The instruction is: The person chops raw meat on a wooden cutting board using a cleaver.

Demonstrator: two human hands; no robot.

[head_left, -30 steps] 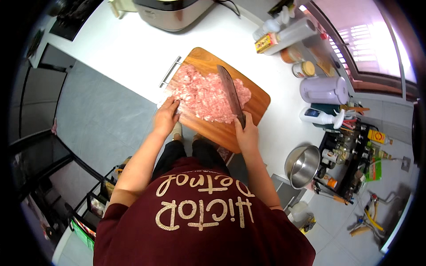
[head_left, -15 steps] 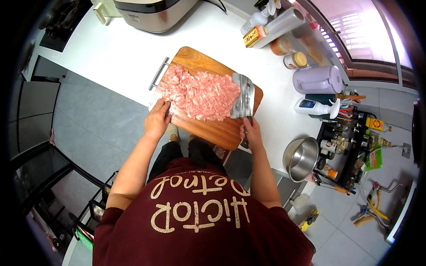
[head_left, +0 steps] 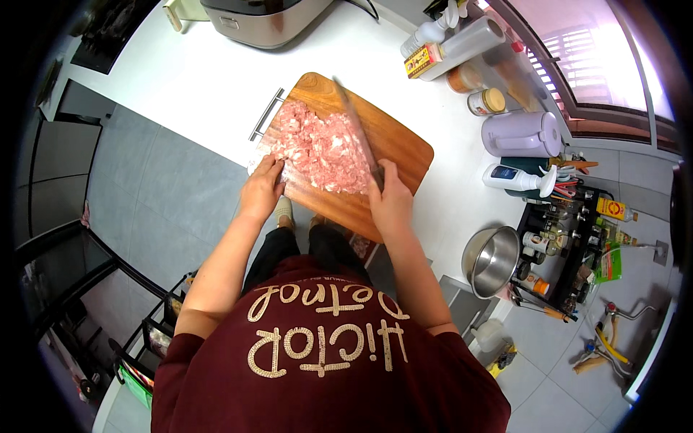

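A heap of pink minced meat [head_left: 317,151] lies on the left and middle of a wooden cutting board [head_left: 408,155]. My right hand [head_left: 392,196] is closed round the handle of a cleaver [head_left: 356,128]. The blade stands on edge, slightly blurred, along the right side of the meat, with its tip toward the far edge of the board. At the board's near left edge my left hand [head_left: 261,189] grips the rim, its fingertips beside the meat. A metal handle [head_left: 267,114] sticks out at the board's left end.
The board lies on a white counter [head_left: 195,94]. A rice cooker [head_left: 267,22] stands at the back, with bottles and jars [head_left: 485,102] along the right by the window. A lilac jug [head_left: 521,134], a spray bottle [head_left: 511,177] and a steel bowl [head_left: 491,261] are at the right.
The cleaver has moved left from the board's right end, turning from lying flatter to standing on edge. The meat's right side is pushed in leftward. My left hand stays at the rim.
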